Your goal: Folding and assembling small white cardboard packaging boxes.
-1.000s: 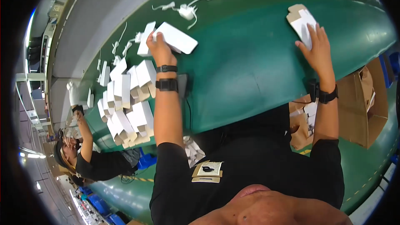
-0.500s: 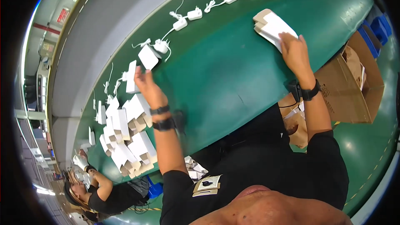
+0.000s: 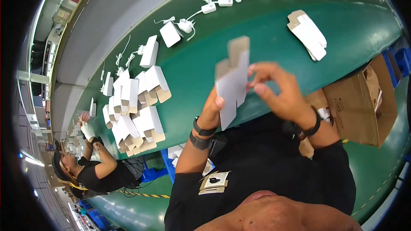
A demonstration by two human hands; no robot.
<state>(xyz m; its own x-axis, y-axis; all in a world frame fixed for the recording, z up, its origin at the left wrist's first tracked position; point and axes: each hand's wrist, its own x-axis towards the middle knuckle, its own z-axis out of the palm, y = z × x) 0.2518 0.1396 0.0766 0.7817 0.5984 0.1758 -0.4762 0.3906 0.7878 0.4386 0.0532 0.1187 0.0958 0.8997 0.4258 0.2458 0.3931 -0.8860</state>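
Observation:
Above the near edge of the bench, my left hand (image 3: 210, 110) grips a white cardboard box (image 3: 232, 87), its thumb on the near face. The box stands upright with brown inner flaps raised at the top. My right hand (image 3: 278, 89) is at the box's right edge, thumb and fingers apart; whether the fingertips touch the card is unclear. Farther right lies a stack of flattened white boxes (image 3: 309, 36) on the green bench. To the left is a cluster of folded white boxes (image 3: 128, 94) with open brown ends.
White power adapters (image 3: 208, 7) with tied cables line the far side of the green bench (image 3: 192, 72). A white box (image 3: 171, 34) stands beside one adapter. A large brown carton (image 3: 357, 107) is at the right below the bench. A co-worker (image 3: 98, 162) works at far left.
My right hand has left the flattened stack and come to the middle. My left hand has moved from the folded boxes and now holds a box. The view has shifted.

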